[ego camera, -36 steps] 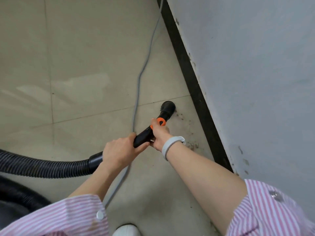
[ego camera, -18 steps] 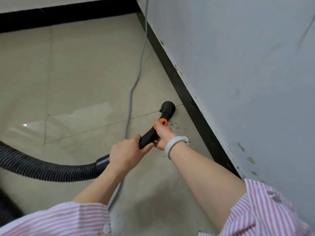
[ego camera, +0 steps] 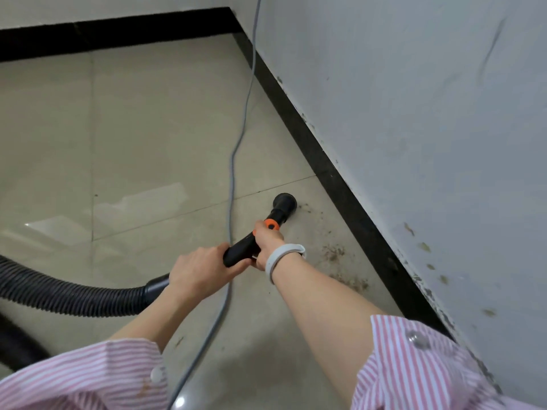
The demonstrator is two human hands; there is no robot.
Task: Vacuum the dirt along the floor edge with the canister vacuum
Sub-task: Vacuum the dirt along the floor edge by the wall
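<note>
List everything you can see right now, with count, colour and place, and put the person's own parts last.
vacuum nozzle: one, black, on the floor near the baseboard
vacuum wand: one, black with an orange ring, held in both hands
vacuum hose: one, black ribbed, running off to the left
power cord: one, grey, lying along the floor from the far wall
dirt: scattered brown patches, by the right baseboard
baseboard: black, along both walls
floor: beige tiles
wall: pale grey, stained, right
wristband: one, white, right wrist
sleeves: two, pink-striped, bottom
left hand: grips the wand's rear
right hand: grips the wand by the ring
</note>
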